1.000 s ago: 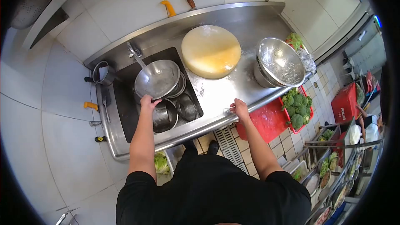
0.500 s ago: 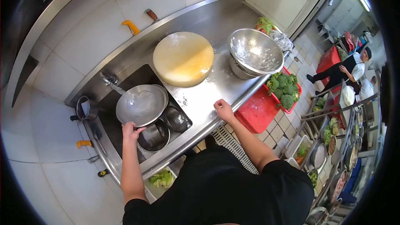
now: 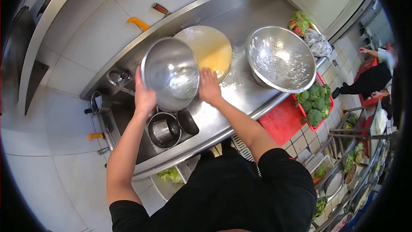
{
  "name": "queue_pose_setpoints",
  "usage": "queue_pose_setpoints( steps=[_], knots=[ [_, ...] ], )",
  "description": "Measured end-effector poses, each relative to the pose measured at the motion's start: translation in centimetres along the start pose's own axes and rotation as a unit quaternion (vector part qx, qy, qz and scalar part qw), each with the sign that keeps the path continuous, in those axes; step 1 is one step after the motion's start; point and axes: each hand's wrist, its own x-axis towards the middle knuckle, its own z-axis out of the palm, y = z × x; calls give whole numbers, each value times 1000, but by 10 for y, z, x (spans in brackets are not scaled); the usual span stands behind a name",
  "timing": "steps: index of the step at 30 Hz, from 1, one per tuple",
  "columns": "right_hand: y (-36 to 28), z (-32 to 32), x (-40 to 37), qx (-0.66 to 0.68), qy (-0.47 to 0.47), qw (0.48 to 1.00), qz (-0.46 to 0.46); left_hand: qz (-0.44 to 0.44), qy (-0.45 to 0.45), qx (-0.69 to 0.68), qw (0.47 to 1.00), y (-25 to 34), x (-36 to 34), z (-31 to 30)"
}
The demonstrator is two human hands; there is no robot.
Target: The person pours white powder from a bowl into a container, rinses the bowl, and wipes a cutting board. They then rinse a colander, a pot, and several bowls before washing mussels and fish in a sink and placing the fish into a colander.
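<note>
A wide metal bowl is lifted above the sink, its shiny inside tilted up toward me. My left hand grips the left side of its rim. On the opposite side, my right hand has its fingers stretched out, right at the bowl's edge and overlapping the thick round chopping board. Part of that board is hidden behind the bowl. Below, the sink holds a metal pot with a smaller steel vessel inside it. The faucet stands behind the bowl.
A perforated steel colander rests on the counter at the right. Broccoli fills a red basket beside the counter, near a red surface. Bagged vegetables lie at the far corner. Another person stands at the right.
The bowl has come up out of the sink, moving right and tilting, held by my left hand. My right hand has moved left from the counter's front edge to the bowl's side.
</note>
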Motion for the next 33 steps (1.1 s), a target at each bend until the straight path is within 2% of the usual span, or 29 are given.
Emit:
queue_pose_setpoints(
  steps=[3,6,10,13,14,18,21,23,26,29,31,33],
  knots=[
    [44,4,19,5,-25,1000,-10,21,-2,105,994,46,21,27],
    [72,-15,47,36,-57,997,46,72,12,169,983,60,49,48],
    [54,-22,92,-66,-84,981,164,131,39,203,970,68,91,61],
    [25,27,133,-40,-99,990,97,196,66,219,954,63,123,58],
    [17,23,146,-46,-128,989,51,221,92,239,941,62,131,54],
    [24,28,202,-58,-109,985,-116,224,148,233,935,55,127,21],
    [52,20,244,-33,-107,988,-111,160,188,241,939,29,82,-7],
    [88,67,276,-7,11,997,80,123,209,194,950,-4,41,-30],
    [74,59,291,-129,10,958,256,1,248,164,955,-32,-34,-47],
    [26,63,280,-82,-50,984,150,-89,279,114,949,-118,-106,-53],
    [-8,70,266,-93,-110,989,12,-206,310,42,927,-165,-142,-50],
    [-14,73,245,-34,-114,988,-103,-247,320,-32,914,-202,-162,-41]
  ],
)
